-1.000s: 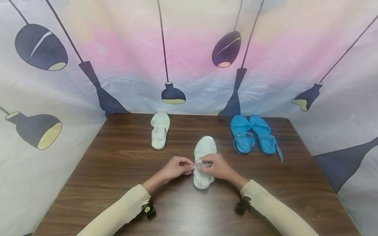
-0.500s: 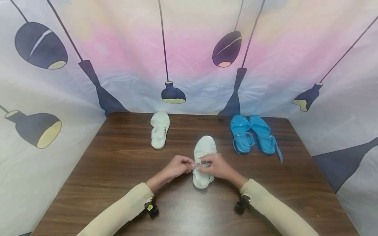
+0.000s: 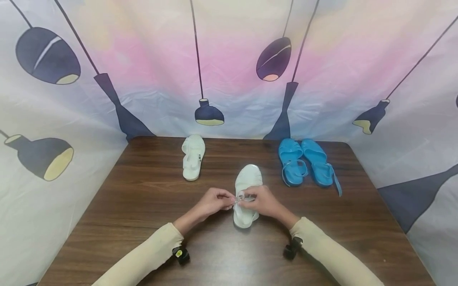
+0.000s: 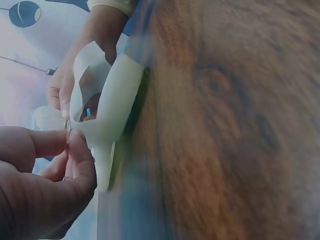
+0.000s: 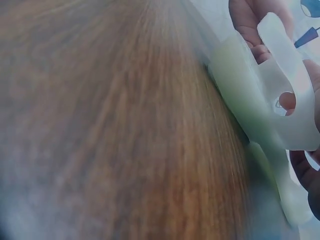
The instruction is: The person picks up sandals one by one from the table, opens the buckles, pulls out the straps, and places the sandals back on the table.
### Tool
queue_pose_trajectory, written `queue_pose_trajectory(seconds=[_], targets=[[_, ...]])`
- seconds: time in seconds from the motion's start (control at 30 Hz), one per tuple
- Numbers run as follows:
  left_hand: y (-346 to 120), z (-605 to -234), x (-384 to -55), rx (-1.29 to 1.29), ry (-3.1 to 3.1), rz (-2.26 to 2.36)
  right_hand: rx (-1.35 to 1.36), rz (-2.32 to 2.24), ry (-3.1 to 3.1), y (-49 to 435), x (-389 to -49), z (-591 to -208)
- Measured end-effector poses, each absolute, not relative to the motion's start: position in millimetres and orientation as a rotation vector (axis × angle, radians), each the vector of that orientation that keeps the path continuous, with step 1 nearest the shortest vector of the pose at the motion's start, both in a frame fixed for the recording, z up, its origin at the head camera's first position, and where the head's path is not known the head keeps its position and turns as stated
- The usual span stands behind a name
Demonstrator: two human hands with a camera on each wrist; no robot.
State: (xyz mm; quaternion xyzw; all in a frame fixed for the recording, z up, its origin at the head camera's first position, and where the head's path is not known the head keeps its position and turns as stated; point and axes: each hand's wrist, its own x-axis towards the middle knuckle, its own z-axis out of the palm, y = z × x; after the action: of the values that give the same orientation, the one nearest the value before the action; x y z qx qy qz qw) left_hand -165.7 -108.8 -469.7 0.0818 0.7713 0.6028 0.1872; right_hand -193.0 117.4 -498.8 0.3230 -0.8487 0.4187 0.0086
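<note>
A white sandal (image 3: 248,176) lies flat on the wooden table, toe pointing away. At its left side my left hand (image 3: 213,201) pinches the end of the ankle strap between thumb and forefinger. From the other side my right hand (image 3: 264,201) reaches over the sandal and holds the strap by its small shiny buckle (image 3: 241,197). In the left wrist view, the left fingertips (image 4: 75,142) meet at the strap beside the sandal's sole (image 4: 120,95). The right wrist view shows the strap's heel loop (image 5: 292,75) standing up; fingers partly cover the buckle.
Another white sandal (image 3: 193,159) lies at the back left of the table (image 3: 143,222). Two blue sandals (image 3: 292,159) stand side by side at the back right, one with its strap hanging loose. A printed curtain (image 3: 236,59) hangs behind the table edge.
Both hands stay at the strap of the white sandal, with only slight finger movement around the buckle. The left forearm shifts slightly in and back out; the sandals stay put.
</note>
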Motion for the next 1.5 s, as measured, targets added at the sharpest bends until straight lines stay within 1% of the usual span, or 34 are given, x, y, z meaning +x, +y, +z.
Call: queue_pose_trajectory(seconds=[0.37, 1.03, 1.3, 1.5], targets=[[-111.5, -468.6, -158.0, 0.170, 2.162, 1.643, 0.939, 1.329, -2.702, 116.8, -191.3, -498.4], [-110.2, -477.2, -162.6, 0.188, 2.156, 1.762, 1.009, 1.310, -2.653, 115.9, -191.5, -497.5], [-113.2, -475.1, -161.9, 0.158, 2.119, 1.739, 0.935, 1.364, -2.710, 116.1, -192.0, -498.5], [-115.4, -472.8, -160.4, 0.195, 2.075, 1.766, 0.899, 1.432, -2.722, 115.8, -192.9, -495.6]])
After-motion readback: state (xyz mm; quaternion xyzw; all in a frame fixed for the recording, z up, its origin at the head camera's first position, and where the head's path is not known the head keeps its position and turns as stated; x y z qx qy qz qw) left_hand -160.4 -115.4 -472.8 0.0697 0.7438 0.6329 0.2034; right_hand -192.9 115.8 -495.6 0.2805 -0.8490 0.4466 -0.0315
